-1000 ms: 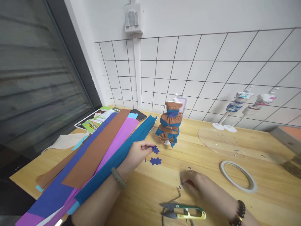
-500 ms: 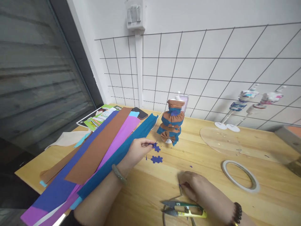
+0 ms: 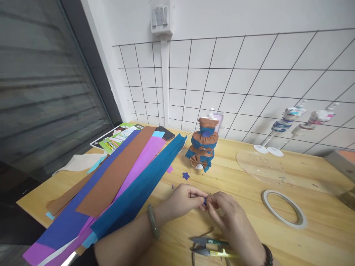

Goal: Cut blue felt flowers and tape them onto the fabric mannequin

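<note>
Left hand (image 3: 184,201) and right hand (image 3: 231,214) meet in front of the brown-and-teal figure (image 3: 205,139), fingers nearly closed, both pinching a small blue piece (image 3: 205,201); far left of the figure, a dark slatted panel (image 3: 41,74), then coloured strips (image 3: 119,170) across the wooden table (image 3: 241,177); just before it, a blue flower (image 3: 185,176); behind it, a gridded white wall (image 3: 235,18); right of it, a tape ring (image 3: 301,220) and grey box (image 3: 340,159)

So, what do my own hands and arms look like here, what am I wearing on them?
Both are bare, with no gloves. Behind your left hand is a smooth, rounded grey-green bangle, with part of a dark sleeve farther up. Behind your right hand is a dark beaded bracelet; no sleeve shows there.
</note>
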Demonstrator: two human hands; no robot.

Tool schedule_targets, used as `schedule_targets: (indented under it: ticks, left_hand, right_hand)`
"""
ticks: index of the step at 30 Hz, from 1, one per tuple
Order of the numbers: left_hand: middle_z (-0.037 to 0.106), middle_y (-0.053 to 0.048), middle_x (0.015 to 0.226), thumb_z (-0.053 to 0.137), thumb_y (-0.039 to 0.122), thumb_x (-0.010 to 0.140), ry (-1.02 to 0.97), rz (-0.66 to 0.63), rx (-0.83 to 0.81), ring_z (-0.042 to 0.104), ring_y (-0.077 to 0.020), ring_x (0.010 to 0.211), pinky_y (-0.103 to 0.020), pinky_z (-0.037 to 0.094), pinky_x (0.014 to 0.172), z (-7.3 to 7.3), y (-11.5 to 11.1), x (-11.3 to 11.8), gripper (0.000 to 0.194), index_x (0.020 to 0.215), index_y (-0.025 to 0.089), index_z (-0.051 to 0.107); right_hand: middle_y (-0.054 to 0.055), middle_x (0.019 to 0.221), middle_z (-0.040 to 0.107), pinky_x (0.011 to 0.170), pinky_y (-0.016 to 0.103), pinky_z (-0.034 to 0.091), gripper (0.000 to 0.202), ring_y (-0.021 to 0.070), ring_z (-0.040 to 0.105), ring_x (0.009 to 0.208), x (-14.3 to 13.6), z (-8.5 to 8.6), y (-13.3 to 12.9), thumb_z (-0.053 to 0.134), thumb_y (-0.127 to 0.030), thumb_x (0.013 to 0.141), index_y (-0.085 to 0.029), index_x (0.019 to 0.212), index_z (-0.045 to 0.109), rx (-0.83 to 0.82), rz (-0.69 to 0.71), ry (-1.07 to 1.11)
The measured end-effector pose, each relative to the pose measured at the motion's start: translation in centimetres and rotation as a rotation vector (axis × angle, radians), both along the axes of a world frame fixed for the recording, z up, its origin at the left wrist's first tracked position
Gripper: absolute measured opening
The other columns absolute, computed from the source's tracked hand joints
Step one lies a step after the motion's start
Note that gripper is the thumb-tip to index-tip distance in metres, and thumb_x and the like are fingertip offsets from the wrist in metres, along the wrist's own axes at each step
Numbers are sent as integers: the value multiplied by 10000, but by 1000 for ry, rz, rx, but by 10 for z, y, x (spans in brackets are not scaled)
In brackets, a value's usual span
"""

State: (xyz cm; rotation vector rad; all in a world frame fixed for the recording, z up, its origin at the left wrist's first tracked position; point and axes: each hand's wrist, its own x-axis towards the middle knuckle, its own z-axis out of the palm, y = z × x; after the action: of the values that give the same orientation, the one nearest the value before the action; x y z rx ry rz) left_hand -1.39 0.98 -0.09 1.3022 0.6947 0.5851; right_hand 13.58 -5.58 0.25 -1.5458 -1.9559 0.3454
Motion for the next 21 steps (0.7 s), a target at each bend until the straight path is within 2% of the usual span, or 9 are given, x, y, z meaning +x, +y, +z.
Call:
schedule_targets:
  ticks: [2,4,8,10,14,15,18,21]
  left_hand:
    - [693,-100,828,618,272,701,-22,6,9,637,-166,744,-274,487,725,-3,2,-1,260,894,111,685]
    - [693,-103,804,642,290,686,-35,34,-8,640,-168,729,-284,492,727,-4,2,-2,283,894,102,682]
    - [681,-97,708,660,273,662,-34,88,-31,632,-154,633,-290,503,684,0,4,-3,293,880,77,674]
    - [676,-96,716,639,248,674,-25,131,8,625,-144,633,-277,504,666,5,7,-5,278,886,70,668]
    - [665,-90,791,577,224,712,13,273,151,618,-133,656,-247,501,617,15,24,-19,261,919,86,655]
    - [661,-80,777,565,218,717,33,310,195,615,-130,651,-241,498,604,17,29,-24,258,927,96,654]
    - [647,-58,759,539,194,720,77,436,363,591,-110,624,-240,495,636,22,44,-39,207,862,116,667]
    - [654,-50,765,518,182,716,152,521,357,608,-124,655,-253,502,671,23,55,-51,218,870,128,662]
  right_hand:
    - [76,766,618,696,358,437,174,206,568,725,-1,-1,-1,474,-298,846,-189,757,576,20,-26,28]
    - [84,785,634,710,357,450,202,209,583,746,-4,0,-2,465,-322,849,-188,766,592,-26,-49,126]
    - [80,850,693,771,318,488,275,196,633,814,-1,6,2,472,-391,834,-175,823,641,-288,-34,481]
    - [81,873,712,780,312,499,316,206,647,830,8,7,7,520,-434,788,-162,864,660,-355,-79,565]
    - [90,891,718,690,318,506,345,240,651,803,38,8,15,524,-441,750,-161,882,677,-273,-279,362]
    - [78,864,722,662,306,497,317,233,651,769,44,8,15,504,-416,760,-167,853,676,-300,-286,273]
    - [20,645,691,498,247,410,282,186,612,592,55,8,14,427,-322,798,-195,650,630,-392,-190,-33]
    - [12,592,654,469,240,360,280,175,588,557,58,7,12,399,-276,800,-207,596,579,-379,-166,-182]
